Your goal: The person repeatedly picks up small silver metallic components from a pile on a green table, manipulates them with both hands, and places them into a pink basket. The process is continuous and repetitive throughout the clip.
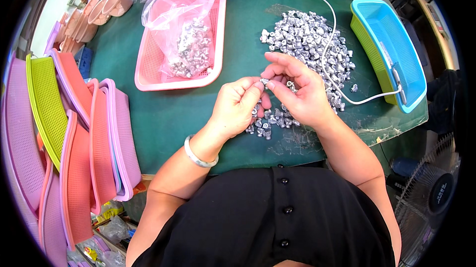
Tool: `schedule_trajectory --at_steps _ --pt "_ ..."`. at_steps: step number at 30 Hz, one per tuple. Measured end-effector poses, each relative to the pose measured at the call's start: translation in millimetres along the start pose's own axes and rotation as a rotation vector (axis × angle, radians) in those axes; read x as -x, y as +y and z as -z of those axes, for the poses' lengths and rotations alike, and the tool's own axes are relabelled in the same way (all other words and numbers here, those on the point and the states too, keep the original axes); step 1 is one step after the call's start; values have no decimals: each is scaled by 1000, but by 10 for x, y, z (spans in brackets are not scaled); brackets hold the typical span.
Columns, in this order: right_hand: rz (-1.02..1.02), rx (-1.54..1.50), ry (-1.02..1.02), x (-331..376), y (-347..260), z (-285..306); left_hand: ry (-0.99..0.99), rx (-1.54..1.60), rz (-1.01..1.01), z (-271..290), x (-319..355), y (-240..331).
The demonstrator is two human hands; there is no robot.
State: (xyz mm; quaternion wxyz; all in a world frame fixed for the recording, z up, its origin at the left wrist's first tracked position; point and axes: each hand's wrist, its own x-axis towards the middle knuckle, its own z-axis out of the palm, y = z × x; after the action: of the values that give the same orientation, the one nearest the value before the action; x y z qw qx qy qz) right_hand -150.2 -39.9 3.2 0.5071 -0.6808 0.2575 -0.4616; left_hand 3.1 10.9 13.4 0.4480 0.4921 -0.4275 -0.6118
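Observation:
My left hand (234, 104) and my right hand (303, 92) meet over the near middle of the green table. Between their fingertips is a small ribbed grey metal part (265, 81), pinched from both sides. More such parts show just under my right fingers; whether they lie in the palm or on the table I cannot tell. A small scatter of the same parts (267, 127) lies below my hands. Beyond my right hand spreads a large heap of them (307, 34). On the left, a pink basket (140, 69) holds a clear plastic bag (191, 44) with many parts inside.
A white cable (331, 7) crosses the heap to a blue and green basket (369, 49) at the right. Stacked purple, green and coral baskets (101, 143) crowd the left edge. A fan (431, 192) stands at the lower right. More baskets line the table's far side.

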Motion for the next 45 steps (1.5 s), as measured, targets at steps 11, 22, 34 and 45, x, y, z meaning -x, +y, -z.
schedule_trajectory --at_steps 11,22,34,45 --pt "21 25 -7 11 16 12 42 -138 -70 -24 6 12" --pt "93 112 -24 9 7 21 48 -128 -86 -15 12 -15" --pt "126 165 -18 36 -35 35 53 -145 -166 -60 31 -68" --pt "178 213 -18 5 -82 15 35 -232 -166 -12 28 -82"
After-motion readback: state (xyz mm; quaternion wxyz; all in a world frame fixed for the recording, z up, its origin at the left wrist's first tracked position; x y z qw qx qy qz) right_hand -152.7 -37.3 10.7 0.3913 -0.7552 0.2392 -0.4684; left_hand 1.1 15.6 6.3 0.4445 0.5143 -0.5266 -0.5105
